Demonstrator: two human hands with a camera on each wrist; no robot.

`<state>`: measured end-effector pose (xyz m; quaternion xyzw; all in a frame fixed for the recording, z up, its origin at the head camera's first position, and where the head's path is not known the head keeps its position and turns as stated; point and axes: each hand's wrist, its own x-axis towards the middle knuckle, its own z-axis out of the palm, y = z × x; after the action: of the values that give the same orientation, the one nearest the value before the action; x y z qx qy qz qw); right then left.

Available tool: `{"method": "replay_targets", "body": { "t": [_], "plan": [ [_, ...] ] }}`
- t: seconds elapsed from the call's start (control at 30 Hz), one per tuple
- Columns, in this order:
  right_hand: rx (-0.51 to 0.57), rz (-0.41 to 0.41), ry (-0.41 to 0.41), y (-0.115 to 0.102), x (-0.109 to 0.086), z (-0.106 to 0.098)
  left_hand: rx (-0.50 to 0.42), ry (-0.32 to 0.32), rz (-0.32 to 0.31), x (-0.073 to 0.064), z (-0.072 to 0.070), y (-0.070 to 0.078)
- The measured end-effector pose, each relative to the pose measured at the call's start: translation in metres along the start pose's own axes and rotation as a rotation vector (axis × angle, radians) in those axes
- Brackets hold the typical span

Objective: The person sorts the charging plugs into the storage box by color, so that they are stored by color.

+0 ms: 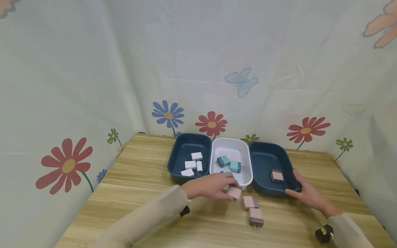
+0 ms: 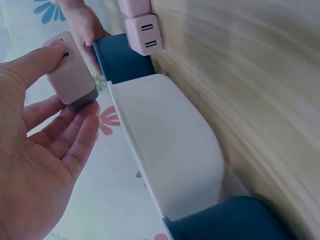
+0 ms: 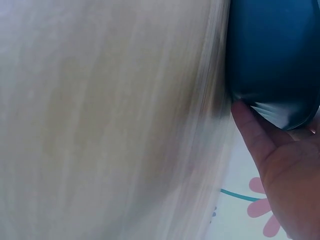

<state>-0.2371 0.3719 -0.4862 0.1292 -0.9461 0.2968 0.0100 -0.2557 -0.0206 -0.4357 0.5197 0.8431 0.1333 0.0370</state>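
Between thumb and fingers, my left hand holds a pink plug-in charger just in front of the white tray. The left wrist view shows that charger's grey end resting on the fingertips. My right hand holds the near right corner of a dark blue tray, thumb on the front wall and fingers along the right side. Inside that tray lies one pink charger. Two more, a pink charger and a nearer pink charger, lie touching on the table.
Teal chargers sit in the white tray, partly hidden by my left hand. Left of it stands another dark blue tray with several white chargers. All three trays stand side by side on the wooden table, before a flowered curtain.
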Motion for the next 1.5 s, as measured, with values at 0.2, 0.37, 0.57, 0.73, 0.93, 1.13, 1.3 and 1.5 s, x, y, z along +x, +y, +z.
{"method": "replay_targets", "body": {
  "t": [0.2,0.37,0.57,0.73,0.93,1.13,1.3,1.5],
  "plan": [
    [0.003,-0.036,0.014,0.001,0.000,0.001,0.019,0.025,0.008,0.016,-0.004,0.004],
    [0.013,-0.062,0.026,-0.001,-0.001,0.000,0.026,0.043,0.003,0.029,-0.007,0.007],
    [0.013,-0.059,0.022,-0.002,-0.002,-0.001,0.022,0.031,-0.028,0.046,-0.008,0.012],
    [0.008,-0.051,0.022,-0.001,-0.002,0.000,0.044,0.030,-0.032,0.062,-0.007,0.014],
    [-0.004,-0.038,0.024,0.003,0.000,0.003,0.063,0.031,-0.028,0.079,-0.001,0.012],
    [-0.010,-0.041,0.026,0.005,0.002,0.003,0.022,0.033,-0.054,0.094,0.002,0.015],
    [-0.021,-0.044,0.027,0.003,0.001,0.002,0.001,0.028,-0.099,0.105,0.004,0.020],
    [-0.020,-0.034,0.022,0.002,0.001,0.002,0.022,0.044,-0.132,0.117,0.009,0.018]
  ]
}}
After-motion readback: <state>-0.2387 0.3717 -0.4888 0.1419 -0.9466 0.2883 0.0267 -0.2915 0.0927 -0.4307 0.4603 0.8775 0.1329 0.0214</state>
